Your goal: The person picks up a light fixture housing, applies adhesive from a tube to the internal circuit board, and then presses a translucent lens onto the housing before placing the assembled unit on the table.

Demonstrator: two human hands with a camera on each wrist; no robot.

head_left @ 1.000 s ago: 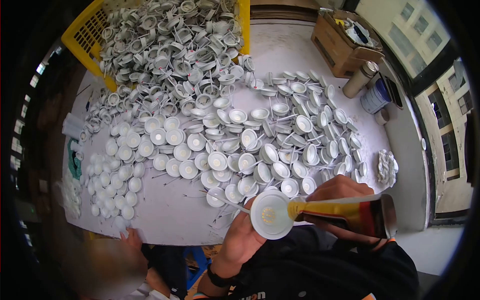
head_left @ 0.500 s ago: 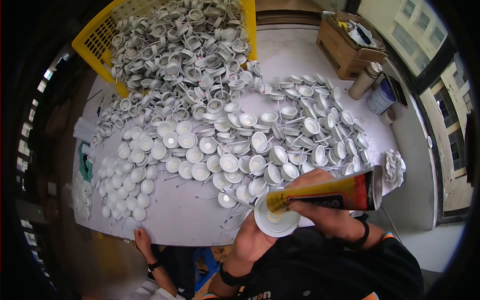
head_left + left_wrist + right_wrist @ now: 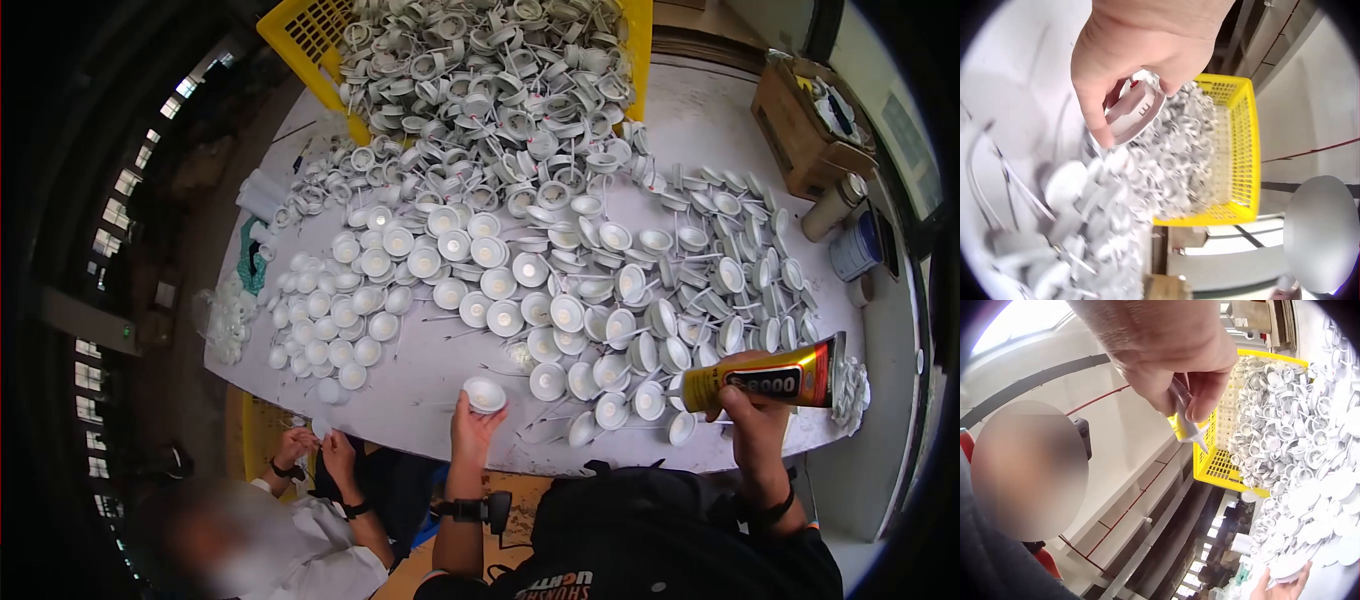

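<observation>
Right hand (image 3: pixel 757 428) and tube (image 3: pixel 775 381) have moved away from left hand's (image 3: pixel 470 435) white fitting (image 3: pixel 486 394).

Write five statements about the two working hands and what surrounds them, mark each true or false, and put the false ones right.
1. The right hand grips a yellow tube. True.
2. The left hand holds a cardboard box. False: it holds a white round fitting.
3. The yellow basket is heaped with pale ring-like parts. True.
4. The yellow tube is touching the white round fitting in the left hand. False: the two are apart.
5. A second person shows at the lower left of the head view. True.
</observation>
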